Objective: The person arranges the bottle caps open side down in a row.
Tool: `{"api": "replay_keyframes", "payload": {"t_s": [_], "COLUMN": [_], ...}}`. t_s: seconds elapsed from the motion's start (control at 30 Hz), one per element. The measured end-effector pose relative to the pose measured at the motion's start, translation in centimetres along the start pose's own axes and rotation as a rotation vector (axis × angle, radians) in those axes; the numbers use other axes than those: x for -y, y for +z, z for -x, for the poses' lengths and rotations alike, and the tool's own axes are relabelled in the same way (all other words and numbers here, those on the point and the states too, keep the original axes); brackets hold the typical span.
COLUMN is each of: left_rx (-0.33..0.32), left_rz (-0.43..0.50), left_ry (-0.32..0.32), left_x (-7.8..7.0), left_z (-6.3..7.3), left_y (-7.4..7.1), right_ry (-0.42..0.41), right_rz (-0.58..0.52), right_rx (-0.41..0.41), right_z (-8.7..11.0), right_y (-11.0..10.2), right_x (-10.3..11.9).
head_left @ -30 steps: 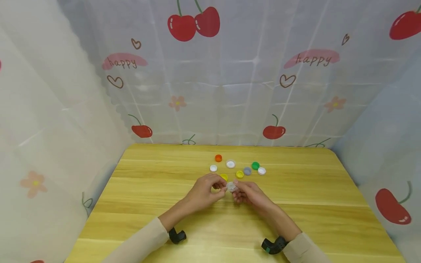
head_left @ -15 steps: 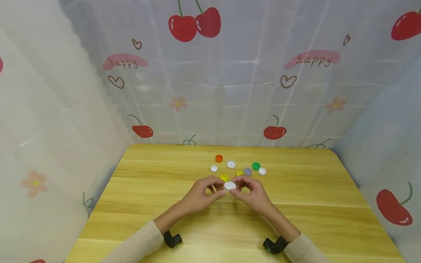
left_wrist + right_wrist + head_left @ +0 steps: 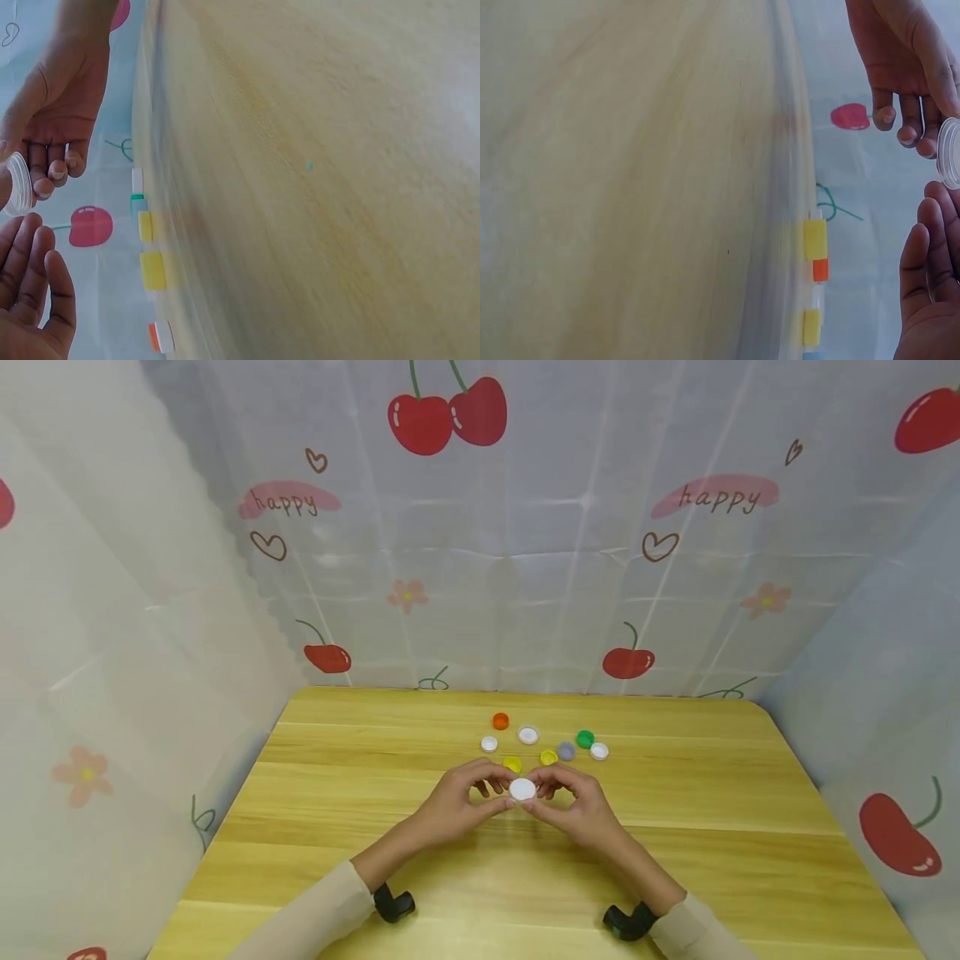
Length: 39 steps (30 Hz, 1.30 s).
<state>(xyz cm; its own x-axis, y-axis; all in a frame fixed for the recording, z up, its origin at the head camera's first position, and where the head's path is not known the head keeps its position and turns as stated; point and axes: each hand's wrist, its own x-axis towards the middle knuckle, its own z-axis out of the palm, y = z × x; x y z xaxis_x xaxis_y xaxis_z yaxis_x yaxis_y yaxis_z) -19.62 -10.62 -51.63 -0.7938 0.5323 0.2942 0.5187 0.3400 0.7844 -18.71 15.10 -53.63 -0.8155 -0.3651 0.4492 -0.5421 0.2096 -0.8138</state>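
Observation:
Between my two hands is a small round plastic cap (image 3: 522,789), its white face turned up toward the head camera. Its side looks clear and ridged in the left wrist view, where the same cap (image 3: 21,184) is cut by the frame edge. My left hand (image 3: 463,799) pinches it from the left, thumb at the near side and fingers behind. From the right, my right hand (image 3: 572,799) pinches the opposite edge in the same way. The cap is held above the wooden table. A yellow cap (image 3: 512,765) lies just beyond the left fingertips.
Behind the hands, more caps lie on the table (image 3: 360,777): orange (image 3: 501,721), white (image 3: 528,735), small white (image 3: 489,744), another yellow (image 3: 549,758), greyish (image 3: 566,752), green (image 3: 585,739) and another white (image 3: 598,751). A cherry-print curtain (image 3: 495,635) surrounds the table's back and sides.
The cap has turned so its white face shows, where it looked translucent before. My right hand has changed its grip, its thumb now at the near edge. The caps on the table stay put.

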Motion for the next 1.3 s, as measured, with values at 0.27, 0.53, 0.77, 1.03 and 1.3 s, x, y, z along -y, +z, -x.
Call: {"api": "replay_keyframes", "payload": {"t_s": [0.27, 0.53, 0.77, 1.03, 1.3], "left_rx": [0.006, 0.039, 0.073, 0.091, 0.064], "left_rz": [-0.016, -0.111, -0.263, -0.395, -0.415], "left_ry": [-0.005, -0.033, -0.05, -0.098, -0.147], "left_x": [0.0, 1.1, 1.7, 2.8, 4.4], "left_z": [0.1, 1.1, 2.8, 6.2, 9.5], "left_y": [-0.1, -1.3, -3.4, -5.5, -8.2], "right_ry": [0.021, 0.016, 0.032, 0.071, -0.013], "right_rz": [0.016, 0.15, 0.243, 0.477, 0.567], "right_rx": [0.014, 0.119, 0.271, 0.424, 0.456], "right_z": [-0.1, -1.0, -2.8, -4.8, -6.5], "right_y": [0.1, 1.1, 3.0, 6.8, 11.7], "right_x": [-0.1, 0.2, 1.0, 2.4, 2.9]}}
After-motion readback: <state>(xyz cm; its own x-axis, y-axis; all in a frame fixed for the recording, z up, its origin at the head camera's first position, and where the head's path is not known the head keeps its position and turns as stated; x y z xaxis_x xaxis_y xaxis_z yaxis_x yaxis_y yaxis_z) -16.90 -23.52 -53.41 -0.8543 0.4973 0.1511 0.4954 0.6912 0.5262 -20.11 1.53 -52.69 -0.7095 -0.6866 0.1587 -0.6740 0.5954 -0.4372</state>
